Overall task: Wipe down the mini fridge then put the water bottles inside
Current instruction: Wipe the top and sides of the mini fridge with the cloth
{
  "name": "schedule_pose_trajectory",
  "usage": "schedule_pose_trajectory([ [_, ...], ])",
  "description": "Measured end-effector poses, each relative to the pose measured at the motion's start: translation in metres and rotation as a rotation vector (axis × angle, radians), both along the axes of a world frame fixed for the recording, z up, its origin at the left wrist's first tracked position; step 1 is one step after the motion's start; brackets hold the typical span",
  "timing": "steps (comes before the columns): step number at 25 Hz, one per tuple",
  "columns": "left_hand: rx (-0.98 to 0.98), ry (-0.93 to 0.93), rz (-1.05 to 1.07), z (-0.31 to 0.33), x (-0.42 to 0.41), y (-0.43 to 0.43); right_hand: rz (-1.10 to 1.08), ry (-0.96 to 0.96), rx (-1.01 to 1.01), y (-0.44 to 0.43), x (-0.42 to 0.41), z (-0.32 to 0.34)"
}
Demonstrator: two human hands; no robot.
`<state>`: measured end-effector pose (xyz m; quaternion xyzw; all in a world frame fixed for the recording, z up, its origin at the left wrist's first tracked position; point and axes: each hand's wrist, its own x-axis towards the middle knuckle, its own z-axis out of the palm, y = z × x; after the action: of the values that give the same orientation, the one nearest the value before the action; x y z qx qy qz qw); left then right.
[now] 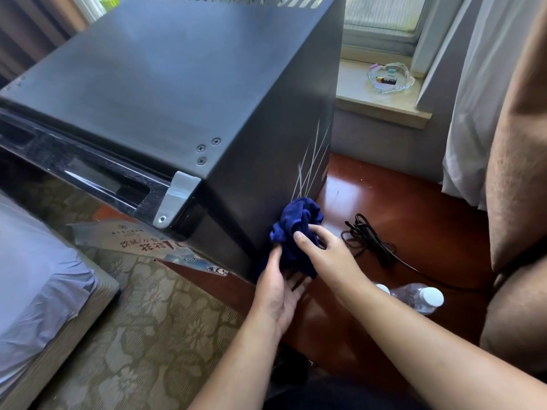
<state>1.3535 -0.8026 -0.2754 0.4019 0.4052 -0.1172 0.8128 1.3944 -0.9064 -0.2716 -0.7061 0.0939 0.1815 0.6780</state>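
A black mini fridge (165, 93) stands on a red-brown wooden surface (384, 202), its door to the left with a silver hinge at the near corner. A bunched dark blue cloth (296, 229) presses against the fridge's right side wall, low down. My right hand (322, 253) grips the cloth from the right. My left hand (278, 288) is just below it, fingers touching the cloth's lower edge and the fridge corner. Two clear water bottles (420, 297) with white caps lie on the wood behind my right forearm, partly hidden by it.
A black power cord (370, 238) lies coiled on the wood right of the cloth. A glass ashtray (390, 76) sits on the windowsill. A brown armchair (521, 202) is at right, a bed (38, 276) at left, a printed card (142, 241) under the fridge front.
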Motion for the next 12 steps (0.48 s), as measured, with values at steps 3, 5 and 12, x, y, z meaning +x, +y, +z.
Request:
schedule_pose_trajectory([
  [3,-0.037,-0.086,0.000,0.011,0.018,-0.007,-0.065,-0.095,0.026,-0.004,0.017,0.018],
  [5,-0.077,-0.144,-0.012,0.021,0.028,-0.011,-0.105,-0.131,0.056,-0.008,0.027,0.028],
  [12,-0.105,-0.137,0.003,0.025,0.041,-0.020,-0.065,-0.056,0.181,-0.019,0.052,0.022],
])
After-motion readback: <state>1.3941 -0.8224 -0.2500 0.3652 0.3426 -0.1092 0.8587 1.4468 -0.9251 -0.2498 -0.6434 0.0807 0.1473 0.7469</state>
